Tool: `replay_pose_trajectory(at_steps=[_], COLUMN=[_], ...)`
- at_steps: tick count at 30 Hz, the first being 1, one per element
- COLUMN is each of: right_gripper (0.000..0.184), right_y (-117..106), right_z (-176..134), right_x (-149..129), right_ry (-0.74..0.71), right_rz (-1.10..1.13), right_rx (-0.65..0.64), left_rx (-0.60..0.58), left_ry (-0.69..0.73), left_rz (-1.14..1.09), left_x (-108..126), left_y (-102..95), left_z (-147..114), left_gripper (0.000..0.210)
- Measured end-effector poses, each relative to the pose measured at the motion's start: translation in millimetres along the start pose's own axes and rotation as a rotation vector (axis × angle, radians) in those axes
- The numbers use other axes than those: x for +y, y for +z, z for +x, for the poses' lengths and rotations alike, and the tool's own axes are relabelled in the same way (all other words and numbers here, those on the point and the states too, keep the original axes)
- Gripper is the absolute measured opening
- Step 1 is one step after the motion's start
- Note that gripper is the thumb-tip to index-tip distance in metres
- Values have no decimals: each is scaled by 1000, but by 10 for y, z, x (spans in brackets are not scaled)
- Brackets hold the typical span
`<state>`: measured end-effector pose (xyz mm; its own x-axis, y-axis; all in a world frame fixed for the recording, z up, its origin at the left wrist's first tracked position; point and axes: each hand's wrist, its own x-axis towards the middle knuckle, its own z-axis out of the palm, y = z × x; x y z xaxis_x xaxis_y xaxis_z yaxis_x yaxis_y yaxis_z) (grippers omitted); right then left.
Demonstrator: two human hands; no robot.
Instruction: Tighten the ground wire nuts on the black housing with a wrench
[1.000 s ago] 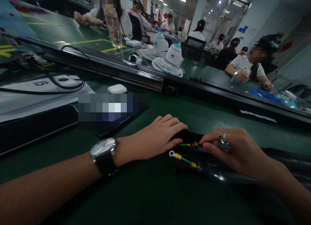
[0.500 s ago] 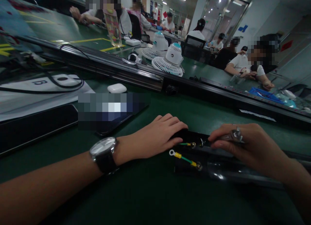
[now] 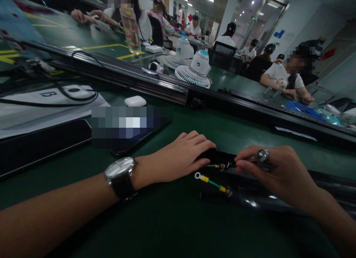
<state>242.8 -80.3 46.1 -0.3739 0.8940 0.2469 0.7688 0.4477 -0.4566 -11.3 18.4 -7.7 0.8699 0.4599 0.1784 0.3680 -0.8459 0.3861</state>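
My left hand (image 3: 180, 156), with a watch (image 3: 121, 172) on its wrist, lies over the end of a black bar (image 3: 219, 154). Its thumb is beside a short green wire (image 3: 213, 166) fixed to that bar. Pinched between thumb and forefinger of my right hand (image 3: 280, 165) is a slim metal tool (image 3: 253, 159), mostly hidden, pointing left at the bar. Nearer to me lies a second glossy black bar (image 3: 250, 202). A green ground wire (image 3: 214, 183) with yellow sleeves is attached to it, its loose ring terminal (image 3: 197, 175) sticking out left.
Left of my hands lie a dark phone-like slab (image 3: 44, 146), a partly blurred-out device (image 3: 130, 144) and a white earbud case (image 3: 135, 101). A long black rail (image 3: 250, 104) crosses the green table. Behind it stand white fans (image 3: 198, 68) and a bottle (image 3: 131, 29); several people sit beyond.
My right hand has shifted slightly left and turned, with the metal tool still pinched. My left hand stays on the bar. The whole view has moved a little.
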Motion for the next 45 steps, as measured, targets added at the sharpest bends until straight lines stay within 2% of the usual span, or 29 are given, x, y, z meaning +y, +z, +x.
replay_pose_trajectory(at_steps=[9,17,23,30,38,45], right_gripper=[11,16,17,15,19,20], right_y=[61,86,126,-53,-123,-198], right_z=[22,24,25,25,32,10], right_x=[-60,-47,-44,66,73,65], right_ry=[-35,-79,-94,-255,-179,-147], right_rz=[-11,-57,-61,-83,-49,-57], right_rx=[19,-3,-7,-186,-260,-245], left_rx=[-9,17,-7,-20,-19,-24], left_ry=[-6,-1,-11,-12,-10,-7], left_rz=[-4,-5,-10,-26,-12,-19], left_x=[-1,-15,-3,-9,-10,-14], left_y=[-7,23,-4,-4,1,-2], left_z=[3,-6,2,-1,4,-6], left_gripper=[32,33,32,31,32,32])
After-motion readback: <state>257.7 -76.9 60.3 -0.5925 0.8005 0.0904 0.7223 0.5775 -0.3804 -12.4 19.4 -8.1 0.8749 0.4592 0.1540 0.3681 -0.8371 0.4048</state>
